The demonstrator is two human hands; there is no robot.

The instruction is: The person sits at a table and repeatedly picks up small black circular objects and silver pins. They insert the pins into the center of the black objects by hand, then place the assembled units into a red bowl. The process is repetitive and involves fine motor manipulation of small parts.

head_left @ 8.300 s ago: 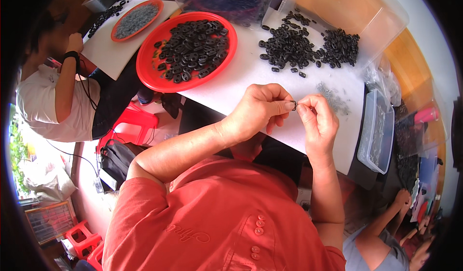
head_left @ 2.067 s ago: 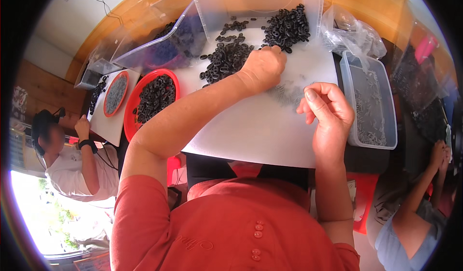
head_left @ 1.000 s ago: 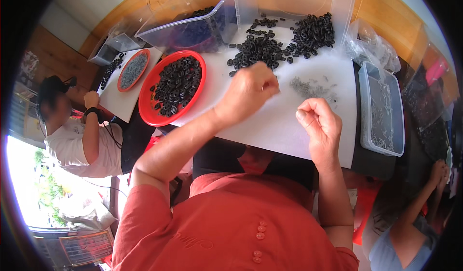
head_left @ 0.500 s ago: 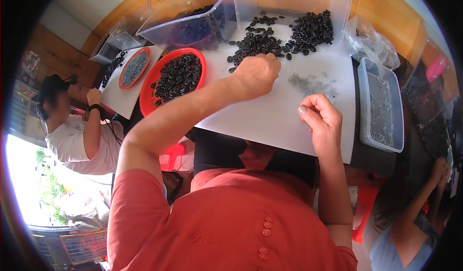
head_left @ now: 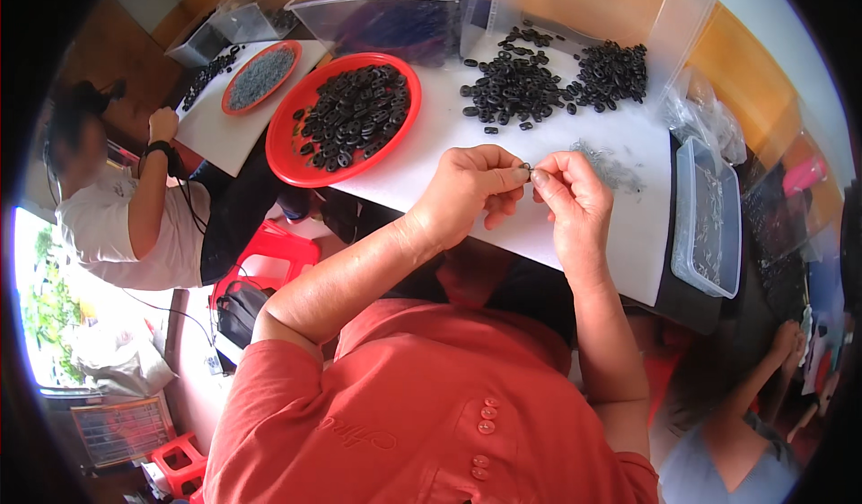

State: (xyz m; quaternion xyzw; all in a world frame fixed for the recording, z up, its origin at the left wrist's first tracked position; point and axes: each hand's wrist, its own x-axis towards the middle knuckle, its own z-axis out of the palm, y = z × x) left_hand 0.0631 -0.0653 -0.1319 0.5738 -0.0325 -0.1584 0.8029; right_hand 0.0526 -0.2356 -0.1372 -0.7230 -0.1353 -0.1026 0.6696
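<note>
Near the front of the white work surface (head_left: 449,127), my left hand (head_left: 471,188) and my right hand (head_left: 573,201) meet at their fingertips. The left pinches a small black oval piece (head_left: 527,169), mostly covered by thumb and finger. My right thumb and forefinger press together against its other side; whatever they grip is too small and hidden to make out. Beyond the hands lie loose heaps of black oval pieces (head_left: 512,89) with holes. A thin scatter of small greyish, pin-like bits (head_left: 612,168) is just past my right hand.
A red plate (head_left: 285,149) heaped with black pieces sits at the left. Clear bins (head_left: 386,24) stand at the back, and a clear tub (head_left: 707,235) of small bits at the right. One co-worker (head_left: 135,199) sits at the left, another (head_left: 736,441) at the right.
My left hand has come back from the black heap toward me and now meets my right hand, holding a small black piece. The right has shifted slightly left. The view has tilted.
</note>
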